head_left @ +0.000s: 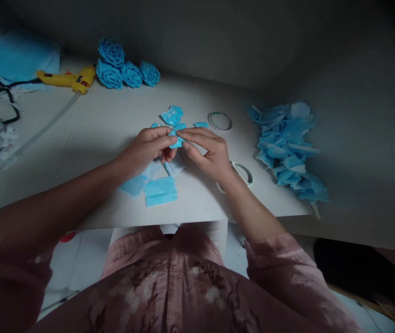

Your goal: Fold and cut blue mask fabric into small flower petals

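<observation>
Toward the far edge of the matt table [197,203], the glue gun [85,81] looks smooth plastic. The blue piece [179,141] resembles thin cloth.

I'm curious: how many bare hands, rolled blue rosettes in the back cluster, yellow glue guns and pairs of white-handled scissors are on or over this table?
Bare hands: 2
Rolled blue rosettes in the back cluster: 4
Yellow glue gun: 1
Pair of white-handled scissors: 1
Total: 8

Four ruffled blue rosettes [110,75] now, one yellow plastic glue gun [84,80], one thin round ring [231,121], one pair of white-handled scissors [250,175], two bare hands [211,152], perhaps three flat blue sheets [161,191]
</observation>
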Demonstrator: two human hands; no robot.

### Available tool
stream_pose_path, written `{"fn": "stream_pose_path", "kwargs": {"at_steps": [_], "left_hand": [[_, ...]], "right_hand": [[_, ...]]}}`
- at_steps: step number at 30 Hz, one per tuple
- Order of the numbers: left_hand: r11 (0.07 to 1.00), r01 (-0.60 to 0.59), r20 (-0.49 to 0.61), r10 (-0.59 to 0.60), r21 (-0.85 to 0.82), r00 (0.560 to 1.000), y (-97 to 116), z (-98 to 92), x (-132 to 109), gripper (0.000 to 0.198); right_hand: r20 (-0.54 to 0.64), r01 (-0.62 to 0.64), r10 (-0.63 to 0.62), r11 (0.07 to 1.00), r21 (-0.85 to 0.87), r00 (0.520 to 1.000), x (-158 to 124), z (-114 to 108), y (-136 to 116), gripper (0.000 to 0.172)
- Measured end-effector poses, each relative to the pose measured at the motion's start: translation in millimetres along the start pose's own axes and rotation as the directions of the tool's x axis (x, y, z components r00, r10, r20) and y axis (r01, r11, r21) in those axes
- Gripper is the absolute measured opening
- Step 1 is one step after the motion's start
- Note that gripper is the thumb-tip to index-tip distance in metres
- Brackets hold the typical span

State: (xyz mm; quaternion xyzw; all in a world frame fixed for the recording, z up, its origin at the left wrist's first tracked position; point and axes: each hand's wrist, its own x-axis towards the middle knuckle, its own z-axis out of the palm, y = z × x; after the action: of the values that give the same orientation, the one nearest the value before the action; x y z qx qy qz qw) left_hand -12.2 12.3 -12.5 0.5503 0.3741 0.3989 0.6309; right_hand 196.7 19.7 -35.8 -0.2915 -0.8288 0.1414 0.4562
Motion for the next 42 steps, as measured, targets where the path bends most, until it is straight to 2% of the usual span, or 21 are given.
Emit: {"fn": "stream_pose_path", "kwargs": {"at_steps": [7, 12, 17, 20, 22, 29, 32, 36, 39, 42], "left_hand": [[0.998, 0.001, -0.056, 0.003, 0.070, 0.998, -3.0, -1.4, 1.4, 0.022], [0.988, -0.017, -0.074, 0.029, 0.152, 0.997, 1.1, 0.5, 0.6, 0.023], [0.972, -0.043, -0.066, 0.060, 0.231, 0.996, 3.0, 2.1, 0.2, 0.018], [0.966, -0.057, -0.077, 0.079, 0.252, 0.994, 2.8, 2.1, 0.5, 0.019], [0.964, -0.060, -0.088, 0.085, 0.259, 0.993, 3.1, 1.9, 0.6, 0.019], [0.958, -0.041, -0.074, 0.065, 0.285, 0.995, 2.2, 1.3, 1.3, 0.020], [0.940, -0.056, -0.041, 0.074, 0.335, 0.996, -2.0, 0.6, 2.0, 0.022], [0.903, -0.129, 0.022, 0.132, 0.410, 0.991, -7.1, -0.4, 2.0, 0.024], [0.898, -0.136, 0.028, 0.137, 0.418, 0.990, -7.5, -0.5, 2.0, 0.024], [0.919, -0.088, -0.001, 0.096, 0.383, 0.995, -4.8, 0.2, 2.1, 0.024]], "right_hand": [[0.015, -0.039, 0.039, 0.999, 0.025, 0.999, 0.7, -1.8, -3.7, 0.029], [0.015, -0.155, 0.155, 0.976, 0.151, 0.988, 2.6, -3.3, -10.1, 0.035], [0.009, -0.264, 0.272, 0.925, 0.273, 0.962, 1.1, 0.2, -4.7, 0.036], [0.031, -0.316, 0.324, 0.890, 0.329, 0.946, 0.1, 1.4, 0.7, 0.047], [0.046, -0.334, 0.340, 0.876, 0.348, 0.939, -0.1, 1.2, 3.4, 0.051], [0.033, -0.356, 0.367, 0.875, 0.328, 0.930, 0.8, 0.7, 4.2, 0.050], [0.009, -0.350, 0.363, 0.892, 0.287, 0.932, 0.8, 3.2, 2.9, 0.046], [-0.042, -0.290, 0.305, 0.934, 0.211, 0.951, 1.0, 5.2, -0.1, 0.022], [-0.077, -0.216, 0.224, 0.971, 0.099, 0.972, 2.1, 3.4, -3.5, 0.013], [-0.093, -0.086, 0.081, 0.995, -0.043, 0.992, 3.3, -0.7, -5.1, 0.014]]}}
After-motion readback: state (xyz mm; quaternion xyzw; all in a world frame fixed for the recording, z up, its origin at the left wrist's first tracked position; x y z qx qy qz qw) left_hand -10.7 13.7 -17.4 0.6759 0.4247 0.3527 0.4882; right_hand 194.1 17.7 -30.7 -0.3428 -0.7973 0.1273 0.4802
